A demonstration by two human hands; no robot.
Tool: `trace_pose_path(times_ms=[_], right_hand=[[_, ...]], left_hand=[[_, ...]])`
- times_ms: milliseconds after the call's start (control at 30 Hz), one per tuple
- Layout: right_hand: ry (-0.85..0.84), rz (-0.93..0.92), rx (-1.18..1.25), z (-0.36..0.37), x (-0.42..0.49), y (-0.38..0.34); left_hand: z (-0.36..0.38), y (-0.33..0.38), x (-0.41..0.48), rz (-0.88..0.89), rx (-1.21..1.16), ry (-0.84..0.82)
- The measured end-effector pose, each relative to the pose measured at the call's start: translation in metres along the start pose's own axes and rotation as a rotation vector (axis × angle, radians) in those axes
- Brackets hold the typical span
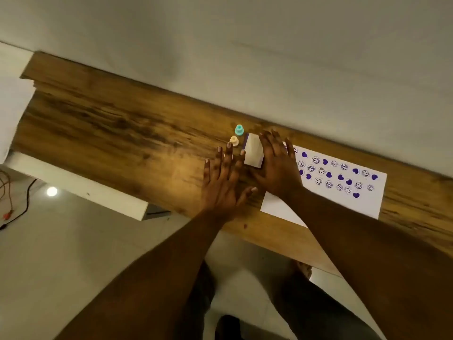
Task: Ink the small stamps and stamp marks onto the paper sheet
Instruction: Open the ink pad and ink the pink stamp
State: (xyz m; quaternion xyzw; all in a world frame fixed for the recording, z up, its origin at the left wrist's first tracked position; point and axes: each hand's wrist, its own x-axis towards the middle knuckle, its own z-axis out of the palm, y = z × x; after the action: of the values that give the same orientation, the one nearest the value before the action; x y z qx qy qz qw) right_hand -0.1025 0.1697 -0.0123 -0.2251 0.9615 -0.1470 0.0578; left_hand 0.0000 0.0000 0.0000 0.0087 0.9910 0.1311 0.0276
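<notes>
A white paper sheet (pixel 367 203) lies on the wooden table (pixel 110 133), right of centre, covered with several purple hearts and smiley marks. At its left end sits the white ink pad case (pixel 253 152), its lid tilted with a purple edge showing on the left. My right hand (pixel 277 165) grips the case from the right, fingers over its far side. My left hand (pixel 223 182) lies flat beside it with fingers spread, one fingertip at the case's left edge. A teal stamp (pixel 239 130) and a cream stamp (pixel 234 141) stand upright just beyond the left fingers.
A plain wall runs along the table's far edge. A white panel (pixel 98 192) sits below the table's near edge on the left. Cables (pixel 14 204) lie on the floor at far left. My legs show under the table.
</notes>
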Motion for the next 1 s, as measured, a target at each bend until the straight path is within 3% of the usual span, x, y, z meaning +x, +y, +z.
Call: trace_pose_path(times_ms=[333, 700, 833, 1000], right_hand=[[0.021, 0.021, -0.099, 0.007, 0.003, 0.008], [0.017, -0.031, -0.204, 0.001, -0.021, -0.007], [-0.065, -0.050, -0.239, -0.005, -0.058, -0.028], [-0.125, -0.050, -0.257, -0.008, -0.095, -0.054]], left_hand=[[0.035, -0.024, -0.001, 0.136, 0.014, 0.165], [0.043, -0.022, -0.029, 0.087, 0.048, 0.314], [0.036, -0.018, -0.074, -0.019, 0.028, 0.270], [0.026, -0.023, -0.103, -0.095, 0.051, 0.090]])
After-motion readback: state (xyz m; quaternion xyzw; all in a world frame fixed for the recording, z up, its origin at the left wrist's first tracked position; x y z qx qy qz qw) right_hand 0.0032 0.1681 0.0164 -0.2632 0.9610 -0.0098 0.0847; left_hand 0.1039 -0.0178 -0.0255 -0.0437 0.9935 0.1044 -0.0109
